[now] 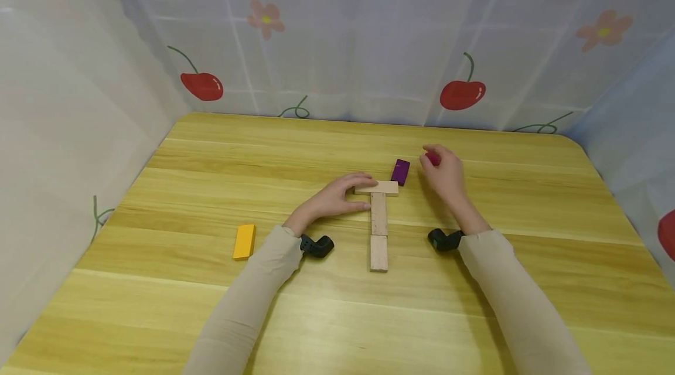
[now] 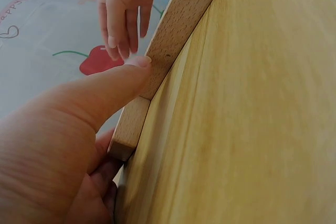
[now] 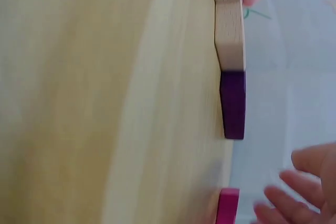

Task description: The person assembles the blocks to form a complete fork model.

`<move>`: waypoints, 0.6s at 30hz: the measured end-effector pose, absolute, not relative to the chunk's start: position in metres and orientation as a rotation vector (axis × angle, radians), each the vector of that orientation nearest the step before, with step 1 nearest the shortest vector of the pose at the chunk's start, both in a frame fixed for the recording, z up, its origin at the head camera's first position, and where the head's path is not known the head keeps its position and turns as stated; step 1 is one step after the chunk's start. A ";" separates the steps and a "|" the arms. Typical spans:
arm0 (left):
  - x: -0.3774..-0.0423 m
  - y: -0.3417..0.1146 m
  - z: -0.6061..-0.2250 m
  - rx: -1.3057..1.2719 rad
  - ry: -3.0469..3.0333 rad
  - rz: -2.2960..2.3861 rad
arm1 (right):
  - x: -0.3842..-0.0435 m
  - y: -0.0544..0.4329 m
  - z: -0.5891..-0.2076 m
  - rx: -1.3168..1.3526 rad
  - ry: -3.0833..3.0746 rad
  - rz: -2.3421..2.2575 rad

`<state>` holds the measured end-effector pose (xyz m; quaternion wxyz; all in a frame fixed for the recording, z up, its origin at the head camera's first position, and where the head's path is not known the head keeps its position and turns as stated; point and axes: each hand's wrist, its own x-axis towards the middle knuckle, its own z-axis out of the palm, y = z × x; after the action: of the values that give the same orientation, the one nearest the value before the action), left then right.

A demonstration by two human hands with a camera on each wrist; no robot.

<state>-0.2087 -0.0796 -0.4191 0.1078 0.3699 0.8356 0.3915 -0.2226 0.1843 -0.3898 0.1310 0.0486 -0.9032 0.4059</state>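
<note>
Three plain wooden blocks form a T on the table: a crossbar block (image 1: 389, 188), an upper stem block (image 1: 378, 214) and a lower stem block (image 1: 378, 255). My left hand (image 1: 337, 196) rests at the T's left side. Its thumb (image 2: 131, 69) is at the upper stem block, while its fingers reach around the crossbar's left end. A purple block (image 1: 401, 171) stands by the crossbar's right end. My right hand (image 1: 445, 173) hovers near a pink block (image 1: 433, 158); in the right wrist view, a gap shows between its loose fingers and that pink block (image 3: 228, 205).
A yellow block (image 1: 244, 242) lies on the table's left part, beside my left forearm. Black wrist cameras (image 1: 317, 246) jut inward from both sleeves. A patterned curtain (image 1: 358, 41) hangs behind the table's far edge (image 1: 316, 120).
</note>
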 end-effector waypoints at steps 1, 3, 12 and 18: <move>-0.209 -0.080 -0.419 1.090 2.458 1.152 | -0.224 0.186 -0.390 0.106 -2.600 1.167; -0.209 -0.080 -0.419 1.093 2.456 1.153 | -0.225 0.191 -0.390 0.041 -2.586 1.144; -0.208 -0.080 -0.419 1.094 2.449 1.161 | -0.230 0.202 -0.390 -0.227 -2.763 1.133; -0.210 -0.080 -0.420 1.085 2.455 1.151 | -0.233 0.203 -0.395 -0.334 -2.855 1.009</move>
<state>-0.2098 -0.0803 -0.4205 0.1102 0.3693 0.8356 0.3916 -0.2332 0.2032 -0.3947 0.0475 -0.1095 -0.9361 0.3308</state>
